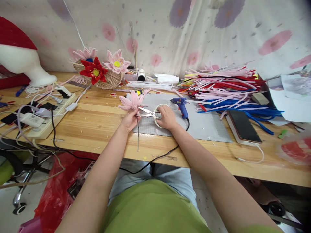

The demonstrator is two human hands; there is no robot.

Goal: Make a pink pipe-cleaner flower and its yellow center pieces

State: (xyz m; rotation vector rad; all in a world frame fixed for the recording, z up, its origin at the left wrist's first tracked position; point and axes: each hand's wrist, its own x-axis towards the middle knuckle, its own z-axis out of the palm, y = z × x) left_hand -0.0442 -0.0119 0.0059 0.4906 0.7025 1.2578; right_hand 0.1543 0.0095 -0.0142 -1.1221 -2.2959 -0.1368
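My left hand (131,121) pinches a pink pipe-cleaner flower (132,101) at its base, and a thin dark stem (138,137) hangs down below the fingers. In my right hand (167,117) are white-handled scissors (152,113), fingers through the loops. Their blades are parted and point left at the underside of the flower, close to my left fingertips. Whether the blades touch the flower or stem, I cannot tell. Beneath both hands lies a grey cutting mat (206,129). A blue glue gun (181,106) rests on the mat, right of the scissors.
Pink, red and blue pipe cleaners (223,84) pile up at the back right. A phone (244,126) lies in front of them. Finished flowers (96,72) stand at the back left, beyond a power strip (53,113). A black cord (155,159) crosses the table's front edge.
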